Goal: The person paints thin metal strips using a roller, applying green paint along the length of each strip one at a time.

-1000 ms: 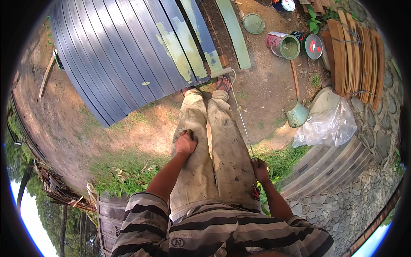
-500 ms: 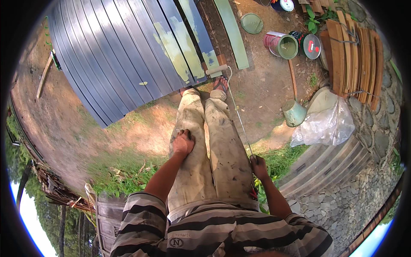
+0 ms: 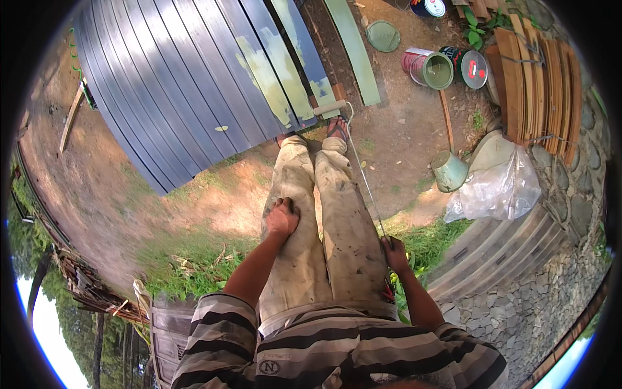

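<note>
My right hand [image 3: 394, 253] is closed round the lower end of a long-handled paint roller [image 3: 367, 179], beside my right thigh. Its thin rod runs forward to the pale roller sleeve [image 3: 330, 107], which lies over the near end of a narrow board partly coated light green [image 3: 322, 90], just ahead of my right foot. On my left thigh rests my left hand [image 3: 283, 217], fingers curled, with no object showing in it. Left of the roller, blue-grey boards [image 3: 175, 84] lie side by side; several near the right edge carry pale green paint patches [image 3: 269, 74].
A light green board [image 3: 353, 52] lies right of the roller. Farther right stand an opened paint can [image 3: 437, 71], a dark can [image 3: 472, 69], a round lid [image 3: 383, 36], a bucket [image 3: 449, 172], clear plastic [image 3: 495, 191] and a bundle of wood strips [image 3: 538, 91].
The whole view has shifted slightly to the right. My hands, the roller and the boards keep their places relative to each other.
</note>
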A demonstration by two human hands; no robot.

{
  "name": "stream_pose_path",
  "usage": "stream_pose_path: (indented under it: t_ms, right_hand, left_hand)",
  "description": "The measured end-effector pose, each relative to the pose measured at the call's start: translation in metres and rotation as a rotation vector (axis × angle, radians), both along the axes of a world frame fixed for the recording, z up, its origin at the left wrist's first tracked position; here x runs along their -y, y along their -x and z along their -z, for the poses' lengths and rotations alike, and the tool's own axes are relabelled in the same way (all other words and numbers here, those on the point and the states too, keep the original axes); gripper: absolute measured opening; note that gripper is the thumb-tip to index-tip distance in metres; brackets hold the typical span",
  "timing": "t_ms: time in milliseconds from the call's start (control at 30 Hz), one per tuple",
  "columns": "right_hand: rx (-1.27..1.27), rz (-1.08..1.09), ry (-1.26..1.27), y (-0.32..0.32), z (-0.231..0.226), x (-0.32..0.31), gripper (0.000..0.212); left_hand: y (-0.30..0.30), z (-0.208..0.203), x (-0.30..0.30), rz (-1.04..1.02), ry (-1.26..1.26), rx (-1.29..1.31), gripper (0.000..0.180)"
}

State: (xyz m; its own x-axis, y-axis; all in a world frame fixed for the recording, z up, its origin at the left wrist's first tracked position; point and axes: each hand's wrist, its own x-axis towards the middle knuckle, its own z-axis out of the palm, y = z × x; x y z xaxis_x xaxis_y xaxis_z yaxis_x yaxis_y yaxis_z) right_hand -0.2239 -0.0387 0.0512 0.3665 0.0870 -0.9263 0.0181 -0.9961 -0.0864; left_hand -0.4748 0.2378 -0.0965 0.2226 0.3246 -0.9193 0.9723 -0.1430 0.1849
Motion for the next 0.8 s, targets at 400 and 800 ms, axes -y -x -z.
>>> stream_pose_path:
  t_ms: [400, 800]
  right_hand:
    - [-0.078, 0.207, -0.069, -0.014, 0.056, 0.007, 0.050]
    - [-0.060, 0.252, -0.225, -0.027, 0.040, -0.011, 0.048]
  left_hand:
    - [0.005, 0.001, -0.001, -0.009, -0.011, 0.019, 0.040]
    - [0.006, 0.000, -0.005, -0.017, 0.009, 0.012, 0.041]
